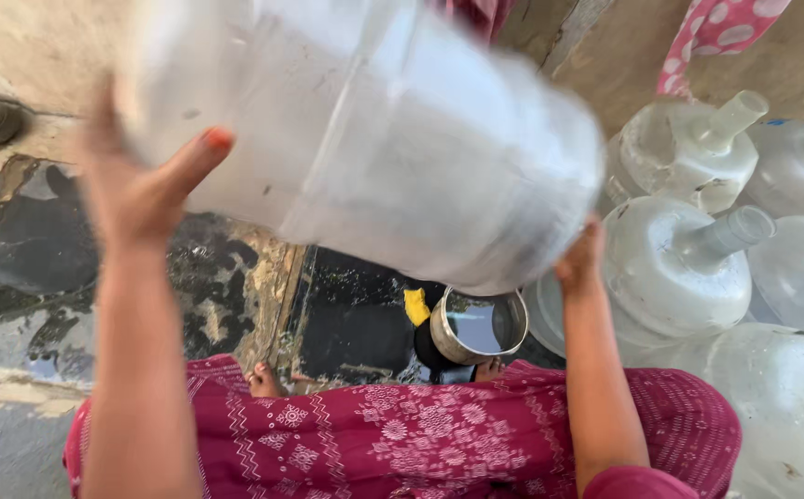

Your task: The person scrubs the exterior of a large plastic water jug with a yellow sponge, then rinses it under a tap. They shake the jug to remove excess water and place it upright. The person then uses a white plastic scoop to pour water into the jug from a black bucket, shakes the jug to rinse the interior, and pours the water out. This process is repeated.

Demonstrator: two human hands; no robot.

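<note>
Blurring close before me, the big clear water jug [374,129] is tilting above the wet floor [42,259], its neck cut off. My left hand [139,185] and right hand [579,263] are pressing open against its sides, fingers partly hiding behind it, over a steel pot [476,325].

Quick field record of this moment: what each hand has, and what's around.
left hand: flat against the side of the big clear jug
right hand: under the jug's lower edge
jug: lifted, tilted, blurred
below: metal pot holding water, on wet floor
right side: group of clear jugs, standing together
</note>
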